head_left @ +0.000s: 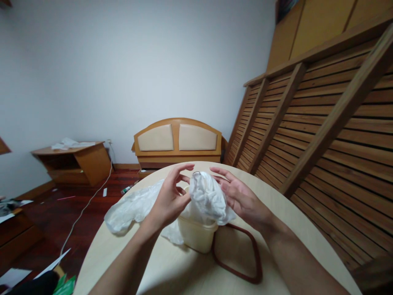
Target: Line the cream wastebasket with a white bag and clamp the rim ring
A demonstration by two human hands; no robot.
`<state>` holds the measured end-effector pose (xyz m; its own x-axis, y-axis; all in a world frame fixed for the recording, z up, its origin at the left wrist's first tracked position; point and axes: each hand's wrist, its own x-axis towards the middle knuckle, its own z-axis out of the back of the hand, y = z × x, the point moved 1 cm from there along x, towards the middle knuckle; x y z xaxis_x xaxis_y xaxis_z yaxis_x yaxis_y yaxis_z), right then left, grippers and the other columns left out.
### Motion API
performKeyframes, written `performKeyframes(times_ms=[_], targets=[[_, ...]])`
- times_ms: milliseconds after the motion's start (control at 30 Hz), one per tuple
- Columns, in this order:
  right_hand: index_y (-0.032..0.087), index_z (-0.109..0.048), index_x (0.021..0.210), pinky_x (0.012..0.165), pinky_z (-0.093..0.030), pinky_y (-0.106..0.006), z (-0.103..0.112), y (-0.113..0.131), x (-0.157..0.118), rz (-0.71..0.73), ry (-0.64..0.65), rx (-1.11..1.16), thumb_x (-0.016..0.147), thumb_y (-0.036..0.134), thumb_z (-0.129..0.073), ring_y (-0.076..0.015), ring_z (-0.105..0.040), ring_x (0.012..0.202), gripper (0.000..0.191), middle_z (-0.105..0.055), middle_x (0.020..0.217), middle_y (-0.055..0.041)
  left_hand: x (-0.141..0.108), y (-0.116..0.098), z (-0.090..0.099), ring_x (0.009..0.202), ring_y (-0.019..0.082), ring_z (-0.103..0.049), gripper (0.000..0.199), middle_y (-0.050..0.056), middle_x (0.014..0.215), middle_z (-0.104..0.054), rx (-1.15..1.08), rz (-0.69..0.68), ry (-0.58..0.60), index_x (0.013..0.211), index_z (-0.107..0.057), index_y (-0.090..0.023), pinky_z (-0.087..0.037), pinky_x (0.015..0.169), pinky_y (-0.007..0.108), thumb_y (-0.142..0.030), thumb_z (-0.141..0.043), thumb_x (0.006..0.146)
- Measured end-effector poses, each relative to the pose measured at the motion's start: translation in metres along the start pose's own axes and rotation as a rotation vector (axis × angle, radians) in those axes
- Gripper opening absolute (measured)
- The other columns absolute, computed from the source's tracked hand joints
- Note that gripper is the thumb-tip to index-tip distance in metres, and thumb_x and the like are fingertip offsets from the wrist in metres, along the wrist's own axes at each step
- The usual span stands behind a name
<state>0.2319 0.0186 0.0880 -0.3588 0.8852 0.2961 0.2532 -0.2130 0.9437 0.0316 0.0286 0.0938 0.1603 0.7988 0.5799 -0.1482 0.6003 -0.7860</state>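
Note:
A crumpled white plastic bag [208, 196] bulges up from the mouth of a small cream plastic bin [198, 235] and drapes over its right rim. My left hand [173, 192] is on the bag's left side, fingers spread and curved, thumb tip at the plastic. On the other side my right hand [241, 196] has its fingers apart, close against the bag; some fingertips are partly hidden behind it. A brown rounded frame-like ring [258, 262] lies flat on the table, right of the bin. More white plastic [132, 209] lies spread to the left, behind my left forearm.
Everything stands on a round pale wooden table [172, 270]. Beyond it are a padded headboard [178, 141] and a low wooden cabinet [76, 162] with papers on top. Slatted wooden panels [322, 155] lean at the right. A cable [87, 205] crosses the dark red floor.

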Motion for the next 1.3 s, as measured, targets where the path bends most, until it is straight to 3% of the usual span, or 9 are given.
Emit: performKeyframes(times_ms=[133, 233, 433, 567, 700, 867, 1033, 1167, 1300], targets=[[0.025, -0.057, 0.127, 0.081, -0.059, -0.033, 0.006, 0.003, -0.001, -0.018, 0.058, -0.038, 0.070, 0.039, -0.085, -0.0242, -0.070, 0.106, 0.066, -0.066, 0.130, -0.0118, 0.004, 0.008, 0.001, 0.102, 0.020, -0.063, 0.058, 0.010, 0.126, -0.064, 0.127, -0.002, 0.011, 0.127, -0.059, -0.023, -0.051, 0.071, 0.024, -0.018, -0.074, 0.071], [0.025, -0.062, 0.122, 0.079, -0.060, -0.035, 0.015, 0.009, -0.004, 0.004, 0.037, -0.070, 0.068, 0.040, -0.085, -0.0262, -0.070, 0.106, 0.060, -0.066, 0.131, -0.0118, 0.004, 0.009, 0.000, 0.094, 0.019, -0.066, 0.032, 0.007, 0.106, -0.072, 0.137, 0.030, 0.135, 0.111, -0.067, -0.020, -0.050, 0.072, 0.026, -0.021, -0.068, 0.080], [0.042, -0.047, 0.143, 0.100, -0.051, -0.051, 0.019, 0.022, -0.008, 0.326, -0.198, -0.153, 0.092, 0.067, -0.039, -0.0283, -0.053, 0.136, 0.058, -0.048, 0.155, -0.0019, -0.001, 0.004, -0.008, 0.077, 0.017, -0.065, 0.024, 0.005, 0.089, -0.071, 0.038, 0.112, 0.297, 0.097, -0.068, -0.017, -0.049, 0.068, 0.026, -0.039, -0.066, 0.089], [0.040, -0.033, 0.153, 0.099, -0.053, -0.046, 0.019, 0.002, 0.003, 0.291, -0.234, -0.270, 0.084, 0.052, -0.065, -0.0289, -0.054, 0.134, 0.076, -0.028, 0.165, -0.0043, -0.001, 0.009, -0.011, 0.072, 0.015, -0.061, 0.031, 0.004, 0.083, -0.067, 0.031, 0.123, 0.238, 0.092, -0.065, -0.016, -0.046, 0.063, 0.024, -0.047, -0.064, 0.090], [0.024, -0.048, 0.142, 0.092, -0.057, -0.045, 0.025, -0.020, 0.013, 0.161, -0.400, -0.457, 0.076, 0.045, -0.076, -0.0303, -0.060, 0.123, 0.075, -0.051, 0.147, -0.0166, 0.003, 0.016, -0.008, 0.071, 0.015, -0.061, 0.036, 0.004, 0.083, -0.065, -0.022, 0.159, 0.124, 0.088, -0.062, -0.016, -0.048, 0.063, 0.025, -0.051, -0.069, 0.085], [0.019, -0.074, 0.095, 0.100, -0.050, -0.047, 0.016, -0.020, 0.012, 0.127, -0.154, -0.611, 0.089, 0.053, -0.061, -0.0274, -0.068, 0.103, 0.037, -0.074, 0.106, -0.0117, 0.004, 0.020, -0.010, 0.077, 0.016, -0.063, 0.040, 0.005, 0.090, -0.067, -0.119, 0.159, 0.106, 0.096, -0.061, -0.017, -0.050, 0.068, 0.026, -0.052, -0.074, 0.080], [0.022, -0.073, 0.115, 0.110, -0.044, -0.048, 0.003, -0.023, 0.010, 0.148, -0.110, -0.538, 0.088, 0.051, -0.066, -0.0279, -0.061, 0.122, 0.041, -0.069, 0.128, -0.0117, 0.000, 0.015, -0.014, 0.073, 0.015, -0.062, 0.036, 0.004, 0.087, -0.066, -0.108, 0.163, 0.190, 0.090, -0.062, -0.017, -0.048, 0.066, 0.025, -0.050, -0.073, 0.081], [0.027, -0.066, 0.129, 0.116, -0.037, -0.048, 0.001, -0.028, 0.009, 0.176, -0.072, -0.422, 0.089, 0.054, -0.066, -0.0269, -0.039, 0.147, 0.049, -0.045, 0.157, -0.0093, -0.001, 0.007, -0.012, 0.072, 0.015, -0.062, 0.032, 0.003, 0.082, -0.066, -0.064, 0.167, 0.258, 0.084, -0.063, -0.016, -0.048, 0.068, 0.025, -0.047, -0.072, 0.082], [0.028, -0.066, 0.124, 0.112, -0.043, -0.044, 0.000, -0.026, 0.009, 0.196, -0.114, -0.341, 0.087, 0.055, -0.069, -0.0258, -0.042, 0.145, 0.046, -0.047, 0.155, -0.0090, -0.003, 0.001, -0.015, 0.072, 0.016, -0.062, 0.033, 0.003, 0.076, -0.066, -0.025, 0.161, 0.274, 0.077, -0.066, -0.016, -0.050, 0.069, 0.027, -0.048, -0.066, 0.087]])
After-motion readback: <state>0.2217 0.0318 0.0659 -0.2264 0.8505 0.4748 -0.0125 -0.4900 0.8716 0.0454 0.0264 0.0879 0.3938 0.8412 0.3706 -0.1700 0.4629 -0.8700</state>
